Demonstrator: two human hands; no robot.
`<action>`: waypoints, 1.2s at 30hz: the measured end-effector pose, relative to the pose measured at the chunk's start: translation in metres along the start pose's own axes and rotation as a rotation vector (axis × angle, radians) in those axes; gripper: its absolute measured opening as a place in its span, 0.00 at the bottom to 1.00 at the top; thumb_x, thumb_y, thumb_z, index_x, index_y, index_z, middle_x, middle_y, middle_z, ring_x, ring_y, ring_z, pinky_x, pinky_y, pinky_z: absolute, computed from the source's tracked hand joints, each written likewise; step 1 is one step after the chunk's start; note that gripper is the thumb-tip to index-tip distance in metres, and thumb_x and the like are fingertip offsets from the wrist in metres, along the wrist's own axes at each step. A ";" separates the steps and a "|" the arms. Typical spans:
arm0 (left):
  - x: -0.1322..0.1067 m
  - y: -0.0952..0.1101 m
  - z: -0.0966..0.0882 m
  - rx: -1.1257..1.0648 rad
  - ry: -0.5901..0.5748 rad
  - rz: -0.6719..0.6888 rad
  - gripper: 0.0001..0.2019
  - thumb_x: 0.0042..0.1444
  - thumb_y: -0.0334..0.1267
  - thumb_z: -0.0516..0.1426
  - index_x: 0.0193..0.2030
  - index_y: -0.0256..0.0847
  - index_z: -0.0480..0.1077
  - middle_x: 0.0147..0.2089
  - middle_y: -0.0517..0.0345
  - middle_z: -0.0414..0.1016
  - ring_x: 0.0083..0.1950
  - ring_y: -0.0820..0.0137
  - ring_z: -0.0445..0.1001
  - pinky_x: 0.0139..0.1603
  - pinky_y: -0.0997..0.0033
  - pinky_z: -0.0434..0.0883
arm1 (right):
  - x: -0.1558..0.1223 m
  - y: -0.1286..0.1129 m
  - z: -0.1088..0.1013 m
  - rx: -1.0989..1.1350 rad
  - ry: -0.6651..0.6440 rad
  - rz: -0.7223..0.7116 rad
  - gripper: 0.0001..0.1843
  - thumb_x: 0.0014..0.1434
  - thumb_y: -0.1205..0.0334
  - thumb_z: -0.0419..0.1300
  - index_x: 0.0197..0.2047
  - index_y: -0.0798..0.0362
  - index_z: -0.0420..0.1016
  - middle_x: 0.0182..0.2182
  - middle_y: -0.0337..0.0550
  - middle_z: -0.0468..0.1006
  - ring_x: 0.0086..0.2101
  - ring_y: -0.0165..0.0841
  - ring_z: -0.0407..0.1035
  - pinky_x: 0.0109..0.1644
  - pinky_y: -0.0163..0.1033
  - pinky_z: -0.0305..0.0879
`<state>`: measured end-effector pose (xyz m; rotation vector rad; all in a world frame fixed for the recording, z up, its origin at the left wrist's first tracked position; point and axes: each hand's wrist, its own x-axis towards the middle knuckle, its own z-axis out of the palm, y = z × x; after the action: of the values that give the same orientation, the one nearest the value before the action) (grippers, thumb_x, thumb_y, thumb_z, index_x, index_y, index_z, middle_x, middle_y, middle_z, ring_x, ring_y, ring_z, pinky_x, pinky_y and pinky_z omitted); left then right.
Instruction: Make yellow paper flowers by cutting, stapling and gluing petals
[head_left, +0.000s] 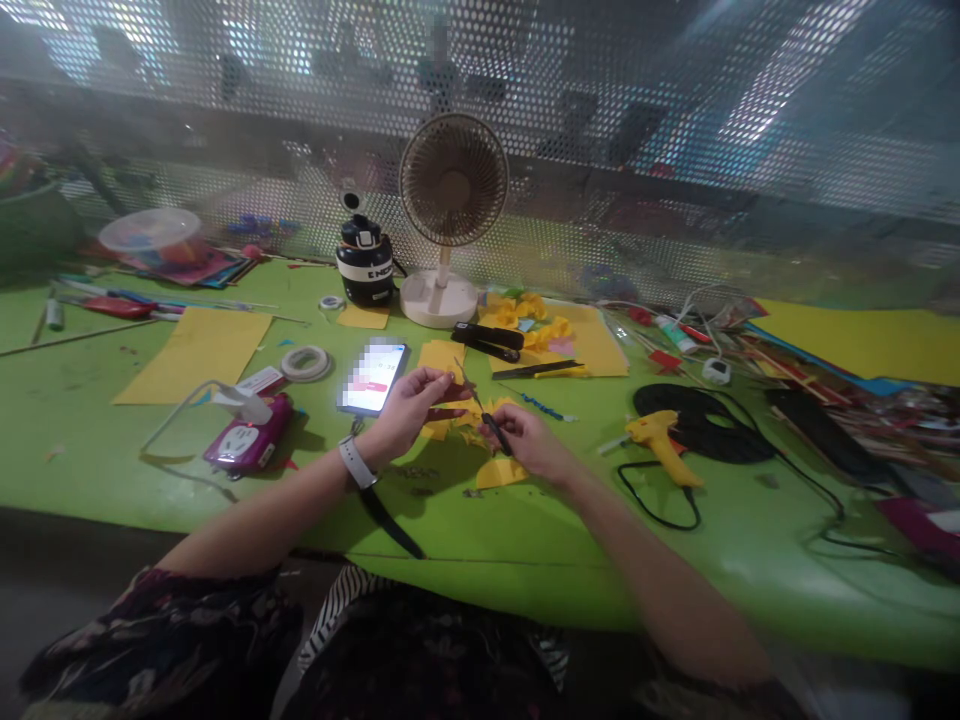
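Note:
My right hand [531, 442] is closed around the dark handles of a pair of scissors [493, 431], whose blades point up and away toward my other hand. Between the fingertips of my left hand [409, 408], a small piece of yellow paper [454, 373] is pinched close to the blades. Yellow paper scraps lie beneath both hands, and a larger curved yellow piece [501, 474] rests just below the right one. A lit phone [384, 362] lies left of my left hand. Beyond the hands are a black stapler [489, 341] and yellow paper flowers [553, 330].
A white fan [439, 300] and a dark bottle [365, 265] stand at the back against perforated mesh. Purple power box [251, 435] and tape roll [305, 363] sit left. At right lies a yellow glue gun [661, 445] with its black cord.

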<state>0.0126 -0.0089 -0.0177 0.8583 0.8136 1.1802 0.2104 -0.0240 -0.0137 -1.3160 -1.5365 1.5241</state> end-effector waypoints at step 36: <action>-0.002 -0.007 -0.001 0.047 -0.052 -0.025 0.14 0.57 0.43 0.65 0.37 0.36 0.68 0.41 0.48 0.81 0.47 0.61 0.82 0.43 0.61 0.81 | -0.001 0.003 -0.001 -0.002 -0.047 -0.061 0.27 0.45 0.37 0.70 0.30 0.50 0.67 0.26 0.35 0.70 0.28 0.31 0.65 0.36 0.40 0.61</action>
<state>0.0146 -0.0114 -0.0241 0.9106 0.8103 1.1162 0.2123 -0.0246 -0.0158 -1.2313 -1.5934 1.5251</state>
